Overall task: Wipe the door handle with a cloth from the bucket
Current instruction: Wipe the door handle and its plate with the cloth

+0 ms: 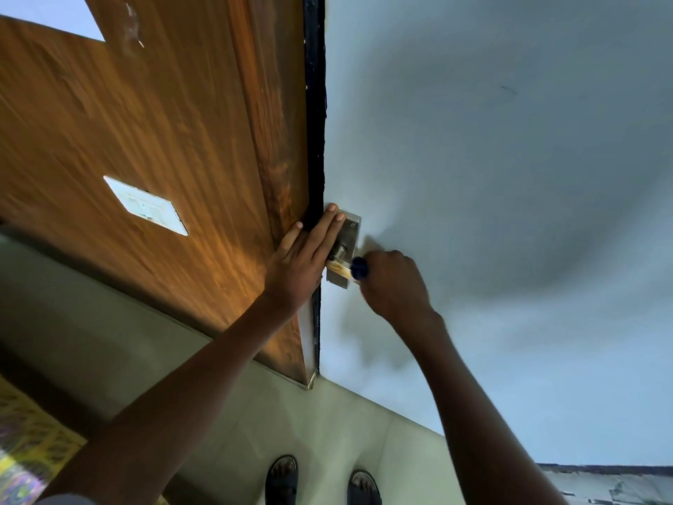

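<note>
The metal door handle [340, 267] with its steel backplate [352, 227] sits at the left edge of a pale door [491, 176]. My right hand [393, 286] is closed in a fist around the handle's lever, gripping a dark blue cloth [359, 267]; only a small bunch of it shows at my thumb side. My left hand [302, 264] lies flat with fingers stretched out, pressing on the dark door edge [315, 122] and the upper left of the backplate. It holds nothing. No bucket is in view.
A brown wooden panel [164, 140] with a white switch plate [145, 205] stands left of the door. Below are a pale tiled floor [327, 424], my sandalled feet [320, 482] and a patterned mat [25, 442] at the bottom left.
</note>
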